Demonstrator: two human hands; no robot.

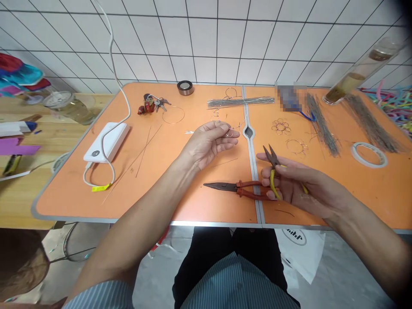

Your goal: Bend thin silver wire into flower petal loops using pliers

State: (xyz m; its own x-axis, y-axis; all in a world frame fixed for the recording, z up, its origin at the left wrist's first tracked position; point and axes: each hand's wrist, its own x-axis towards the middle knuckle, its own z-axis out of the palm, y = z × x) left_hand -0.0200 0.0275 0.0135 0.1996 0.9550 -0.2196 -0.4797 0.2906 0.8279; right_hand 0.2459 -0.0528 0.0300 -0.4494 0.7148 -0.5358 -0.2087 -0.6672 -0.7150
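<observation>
My left hand (212, 143) is closed in a pinch on a thin bent wire (229, 132), held above the middle of the orange table (180, 171). Small loops show in this wire near the fingertips. In my right hand (299, 178) are small pliers (273, 165) with yellow handles, their dark jaws slightly apart and pointing up and away from me. Below and to the left of that hand lie long-nose pliers (236, 188) with red handles, across the table's centre seam. A flower-shaped wire piece (281, 126) and a looped wire ring (296, 146) rest beyond my right hand.
Bundles of straight wire (240, 102) lie at the back and right. A white power bank (106, 142) with a cable, keys (157, 103) and a tape roll (185, 87) are left. A white ring (368, 155) and tilted clear cylinder (360, 71) stand right.
</observation>
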